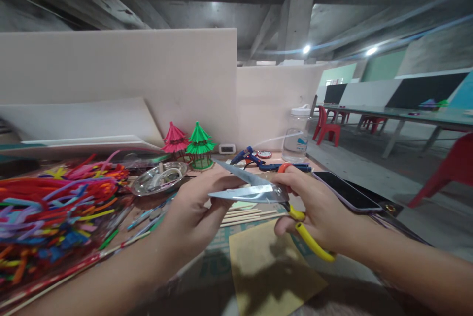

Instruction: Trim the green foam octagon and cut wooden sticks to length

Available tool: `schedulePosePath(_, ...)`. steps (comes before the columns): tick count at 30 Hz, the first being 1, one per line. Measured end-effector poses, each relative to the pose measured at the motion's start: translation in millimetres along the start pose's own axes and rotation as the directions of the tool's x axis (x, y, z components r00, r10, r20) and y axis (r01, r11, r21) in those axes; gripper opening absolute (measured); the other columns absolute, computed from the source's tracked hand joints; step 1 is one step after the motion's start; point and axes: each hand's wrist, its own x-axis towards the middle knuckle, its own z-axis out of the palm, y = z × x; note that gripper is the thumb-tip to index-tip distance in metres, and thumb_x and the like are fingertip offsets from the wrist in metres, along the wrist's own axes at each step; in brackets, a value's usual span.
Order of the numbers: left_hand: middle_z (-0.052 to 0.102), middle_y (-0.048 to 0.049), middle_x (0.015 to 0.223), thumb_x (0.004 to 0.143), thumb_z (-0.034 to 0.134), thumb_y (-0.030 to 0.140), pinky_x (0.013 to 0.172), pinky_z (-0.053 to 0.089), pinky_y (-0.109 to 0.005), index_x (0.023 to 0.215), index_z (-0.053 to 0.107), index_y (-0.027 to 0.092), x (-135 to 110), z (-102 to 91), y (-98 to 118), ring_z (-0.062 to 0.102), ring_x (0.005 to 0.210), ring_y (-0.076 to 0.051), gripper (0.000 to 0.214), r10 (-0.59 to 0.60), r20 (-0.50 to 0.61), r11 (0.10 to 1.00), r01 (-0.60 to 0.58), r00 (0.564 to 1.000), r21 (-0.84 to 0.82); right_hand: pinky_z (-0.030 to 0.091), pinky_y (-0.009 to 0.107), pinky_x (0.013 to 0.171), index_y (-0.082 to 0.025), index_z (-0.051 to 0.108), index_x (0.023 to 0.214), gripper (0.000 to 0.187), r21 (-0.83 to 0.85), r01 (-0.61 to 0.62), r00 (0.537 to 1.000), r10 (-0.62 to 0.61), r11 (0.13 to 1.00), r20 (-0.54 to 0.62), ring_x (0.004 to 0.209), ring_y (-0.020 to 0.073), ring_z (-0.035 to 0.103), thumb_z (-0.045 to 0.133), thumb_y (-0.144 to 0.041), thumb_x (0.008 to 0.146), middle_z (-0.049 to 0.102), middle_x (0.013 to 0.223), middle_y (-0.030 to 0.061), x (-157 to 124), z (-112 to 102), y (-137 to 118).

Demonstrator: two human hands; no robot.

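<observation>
My right hand [314, 202] grips yellow-handled scissors [247, 193], with its thumb and fingers at the handles. The blades are spread apart and point left. Close behind the blades is my left hand [199, 207], its fingers and thumb drawn together. The blades partly cover those fingertips, and whatever they hold does not show. Below the hands lies a yellow sheet of paper [269, 271], with shadows across it. Several thin wooden sticks [244, 216] rest just beyond the sheet.
Colourful pipe cleaners [55, 207] heap on the left beside a metal bowl [138, 185]. Behind stand a pink pavilion model [175, 137] and a green one [200, 141]. A blue glue gun [249, 157], a water bottle [295, 138] and a phone [347, 191] are farther right.
</observation>
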Motion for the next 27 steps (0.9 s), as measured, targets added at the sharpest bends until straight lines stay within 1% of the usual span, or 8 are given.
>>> schedulePosePath(5,0.07,-0.0018,0.103,0.088,0.05,0.003,0.085,0.048,-0.025,0.109,0.063,0.022,-2,1.3,-1,0.064,0.096,-0.014,0.032,-0.023,-0.014,0.999,0.023,1.0,0.029,0.043,0.035,0.076,-0.025,0.046,0.128,0.064,-0.035,-0.003,1.0,0.003,0.999,0.006,0.085,0.0214,0.051,0.055,-0.067,0.081,0.053,0.098,0.0063,1,1,-1)
schedulePosePath(8,0.07,-0.0018,0.1,0.088,0.051,0.004,0.082,0.049,-0.024,0.105,0.064,0.021,-3,3.2,-2,0.064,0.092,-0.014,0.028,-0.021,-0.039,0.999,0.023,0.999,0.04,0.043,0.036,0.079,-0.024,0.046,0.128,0.064,-0.025,0.001,1.0,-0.001,1.0,0.013,0.092,0.0228,0.052,0.057,-0.066,0.081,0.054,0.103,0.0074,2,1,-1)
schedulePosePath(12,0.07,-0.0027,0.098,0.087,0.052,0.004,0.082,0.05,-0.026,0.101,0.064,0.02,-4,6.5,-5,0.065,0.092,-0.015,0.024,-0.019,-0.071,0.999,0.021,0.997,0.026,0.043,0.036,0.083,-0.026,0.048,0.13,0.064,0.011,-0.034,0.996,0.033,0.999,0.081,0.098,0.0239,0.054,0.058,-0.065,0.081,0.059,0.109,0.0073,1,2,1)
schedulePosePath(15,0.07,-0.0026,0.098,0.087,0.053,0.006,0.083,0.05,-0.028,0.103,0.064,0.021,-6,8.7,-7,0.065,0.092,-0.015,0.025,-0.07,-0.063,0.997,0.069,0.996,-0.017,0.043,0.035,0.08,-0.026,0.052,0.128,0.06,-0.004,-0.069,0.991,0.069,0.998,0.111,0.095,0.0232,0.056,0.062,-0.062,0.081,0.062,0.105,0.0058,0,2,4)
schedulePosePath(19,0.068,-0.0039,0.105,0.089,0.051,0.006,0.086,0.05,-0.03,0.102,0.065,0.022,-7,10.2,-9,0.065,0.097,-0.016,0.025,-0.099,-0.019,0.992,0.098,0.995,-0.077,0.041,0.032,0.073,-0.027,0.054,0.126,0.058,-0.071,-0.067,0.993,0.074,0.995,0.091,0.086,0.0207,0.056,0.066,-0.06,0.079,0.063,0.098,0.0035,-2,2,6)
schedulePosePath(22,0.067,-0.0031,0.1,0.089,0.051,0.006,0.085,0.049,-0.03,0.101,0.066,0.023,-7,10.3,-9,0.064,0.094,-0.016,0.025,-0.104,-0.013,0.991,0.103,0.994,-0.087,0.04,0.03,0.07,-0.026,0.055,0.124,0.061,-0.088,-0.052,0.994,0.06,0.995,0.088,0.083,0.0198,0.055,0.066,-0.062,0.077,0.063,0.095,0.0036,-2,1,6)
schedulePosePath(24,0.067,-0.0024,0.095,0.088,0.051,0.006,0.084,0.049,-0.03,0.098,0.065,0.022,-7,10.3,-10,0.064,0.089,-0.015,0.024,-0.105,-0.017,0.991,0.104,0.994,-0.081,0.039,0.029,0.068,-0.025,0.057,0.12,0.057,-0.103,-0.044,0.994,0.054,0.994,0.094,0.082,0.0198,0.055,0.066,-0.061,0.078,0.063,0.095,0.004,-2,1,7)
schedulePosePath(27,0.065,-0.0023,0.092,0.089,0.05,0.008,0.078,0.047,-0.029,0.091,0.065,0.019,-9,11.0,-10,0.062,0.085,-0.015,0.019,-0.125,-0.014,0.99,0.124,0.992,-0.064,0.04,0.029,0.068,-0.023,0.061,0.109,0.047,-0.108,-0.043,0.995,0.053,0.993,0.09,0.083,0.0202,0.056,0.067,-0.058,0.079,0.063,0.093,0.0045,-2,0,7)
